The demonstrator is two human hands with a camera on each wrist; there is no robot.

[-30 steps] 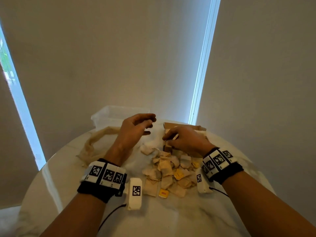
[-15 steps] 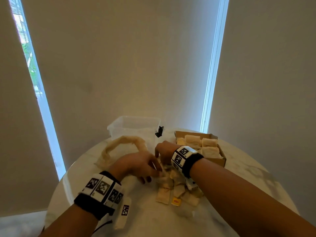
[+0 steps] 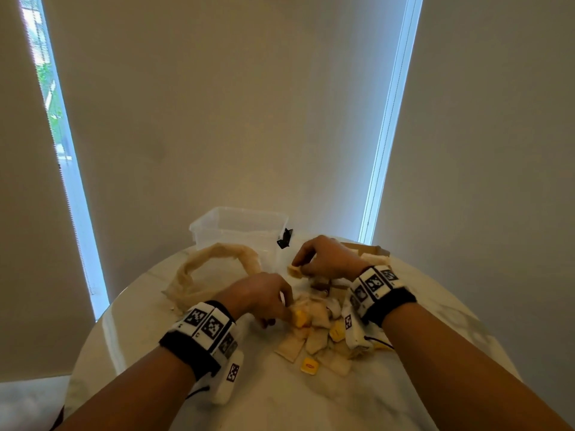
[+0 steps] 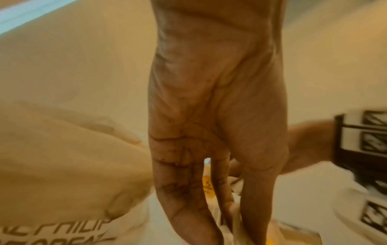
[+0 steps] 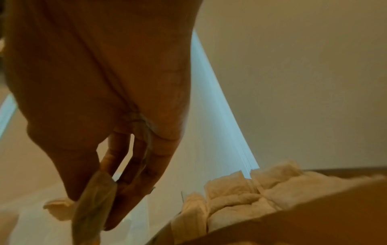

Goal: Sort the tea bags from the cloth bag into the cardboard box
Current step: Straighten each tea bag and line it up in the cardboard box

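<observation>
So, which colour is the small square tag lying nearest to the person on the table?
Yellow, with a small red mark; the tag shows best in the head view.

A plain indoor room, likely a home. A round marble-look table (image 3: 140, 337) stands against beige roller blinds (image 3: 217, 119) with daylight and greenery in the gaps, and a clear plastic tub (image 3: 217, 227) sits on it.

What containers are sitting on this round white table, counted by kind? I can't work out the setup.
Clear plastic tub: 1
Brown cardboard box: 1
Beige cloth bag: 1
Total: 3
The loose paper tea bags are too heaped to count.
</observation>
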